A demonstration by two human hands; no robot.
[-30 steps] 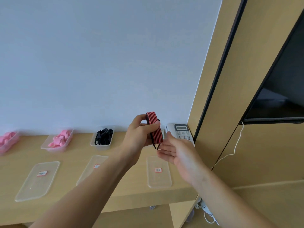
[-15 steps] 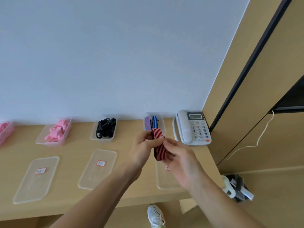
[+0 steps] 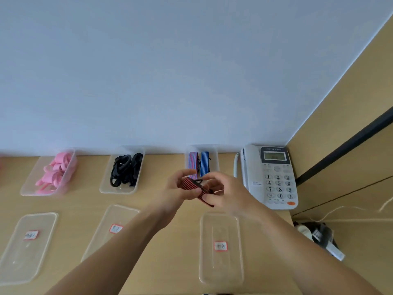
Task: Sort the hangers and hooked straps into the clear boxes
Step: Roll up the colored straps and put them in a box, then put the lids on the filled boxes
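Fingers [image 3: 188, 191] of the left hand [image 3: 176, 188] and right hand [image 3: 227, 194] both pinch the red strap [image 3: 191, 184], held up over the counter [image 3: 182, 252] (the right hand's a bit blurry). Three lids [image 3: 221, 265] lie along the front edge. Past the strap, at the back edge, a box [image 3: 216, 162] has two more straps [image 3: 204, 165]. The phone [image 3: 274, 177] sits in the back right corner.

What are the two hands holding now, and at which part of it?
Both hold one folded red-and-black striped strap. The left hand pinches its upper left end. The right hand, which is blurred, grips the lower right end, beside the black hook.
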